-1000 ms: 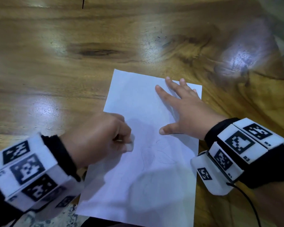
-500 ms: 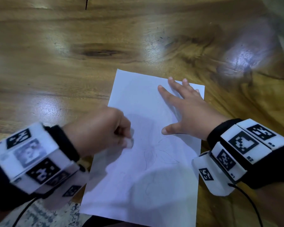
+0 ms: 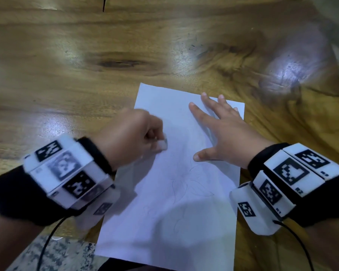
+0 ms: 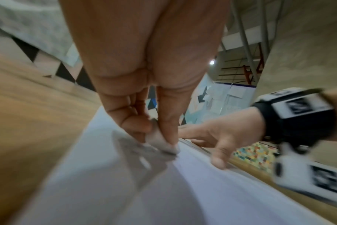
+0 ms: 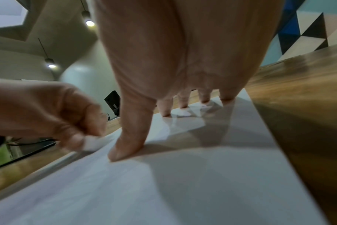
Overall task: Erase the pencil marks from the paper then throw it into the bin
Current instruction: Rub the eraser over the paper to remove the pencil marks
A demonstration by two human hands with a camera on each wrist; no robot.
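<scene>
A white sheet of paper (image 3: 160, 222) lies on the wooden table, with faint pencil lines (image 3: 194, 188) near its middle. My left hand (image 3: 133, 137) pinches a small white eraser (image 3: 162, 145) and holds its tip against the sheet's left part, above the marks. In the left wrist view the eraser (image 4: 160, 141) sits between thumb and finger, touching the paper (image 4: 125, 190). My right hand (image 3: 221, 130) lies flat with spread fingers on the sheet's upper right, pressing it down. The right wrist view shows that hand's fingertips (image 5: 125, 150) on the paper (image 5: 183, 190) and the eraser (image 5: 92, 143) to the left.
The glossy wooden table (image 3: 86, 75) stretches away beyond the paper on all sides. Its near edge runs at the bottom left, with speckled floor (image 3: 63, 253) below. No bin shows in any view.
My left hand with the eraser has moved up the sheet, away from me and slightly right, blurred by motion. The right hand stays flat on the paper.
</scene>
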